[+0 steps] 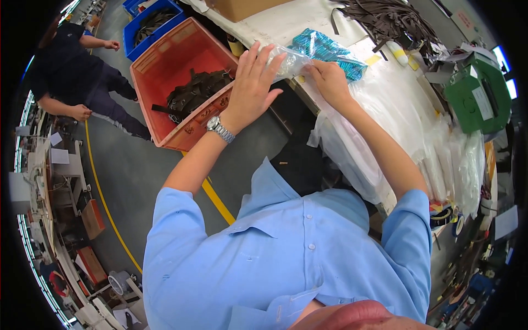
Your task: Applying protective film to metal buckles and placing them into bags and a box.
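A clear plastic bag (290, 61) stretches between my hands at the table's edge. My left hand (252, 85), with a metal watch on its wrist, has its fingers extended and spread against the bag's near end. My right hand (331, 82) pinches the plastic between thumb and fingers; the exact grip is partly hidden. Just beyond lies a shiny bundle with a teal and dark pattern (324, 48), wrapped in clear film. Whether this bundle is inside the same bag, I cannot tell.
An orange-red crate (159, 71) holding dark straps stands left of the table, a blue crate (132, 38) behind it. Dark strips (393, 22), clear bags (440, 159) and a green box (477, 96) are on the right. Another person (82, 77) stands at the far left.
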A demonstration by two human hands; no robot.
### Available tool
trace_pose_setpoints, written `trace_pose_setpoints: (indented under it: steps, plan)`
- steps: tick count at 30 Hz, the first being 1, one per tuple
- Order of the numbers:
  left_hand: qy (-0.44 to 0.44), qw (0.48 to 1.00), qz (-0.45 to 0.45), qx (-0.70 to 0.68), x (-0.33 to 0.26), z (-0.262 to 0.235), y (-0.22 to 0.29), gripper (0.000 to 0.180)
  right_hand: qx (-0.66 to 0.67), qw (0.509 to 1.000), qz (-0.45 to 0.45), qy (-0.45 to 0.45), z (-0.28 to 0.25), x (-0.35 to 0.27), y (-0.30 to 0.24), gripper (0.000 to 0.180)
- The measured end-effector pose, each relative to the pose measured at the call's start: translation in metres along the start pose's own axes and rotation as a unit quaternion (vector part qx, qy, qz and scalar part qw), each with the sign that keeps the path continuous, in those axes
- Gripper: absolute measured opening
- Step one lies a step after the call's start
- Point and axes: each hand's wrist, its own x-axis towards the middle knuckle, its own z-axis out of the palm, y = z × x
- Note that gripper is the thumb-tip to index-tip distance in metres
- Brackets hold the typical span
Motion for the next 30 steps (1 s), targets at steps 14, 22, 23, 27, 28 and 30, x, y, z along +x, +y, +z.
trace_pose_setpoints:
  steps: [14, 22, 23, 27, 28, 30]
  plan:
    - [0.108, 0.973, 0.003, -0.206, 0.171, 0.081, -0.075, 0.027, 0.364, 0.866, 0.306, 0.157, 0.011, 0.015, 0.041, 0.027]
    - [0.011, 0.986, 0.115, -0.117, 0.144, 0.134, -0.047, 0.037, 0.454, 0.767, 0.431, 0.138, 0.001, 0.036, 0.073, 0.018]
    - [0.016, 0.987, 0.095, -0.132, 0.145, 0.142, -0.051, 0.037, 0.451, 0.755, 0.451, 0.152, 0.004, 0.039, 0.077, 0.017]
    - [-0.013, 0.994, 0.088, -0.062, 0.148, 0.163, -0.054, 0.036, 0.463, 0.741, 0.467, 0.137, 0.004, 0.038, 0.092, 0.016]
    - [-0.112, 0.986, 0.076, -0.093, 0.157, 0.169, -0.058, 0.037, 0.463, 0.751, 0.454, 0.124, 0.004, 0.038, 0.098, 0.016]
    - [-0.211, 0.968, 0.064, -0.121, 0.165, 0.18, -0.066, 0.039, 0.465, 0.761, 0.439, 0.111, -0.004, 0.039, 0.097, 0.016]
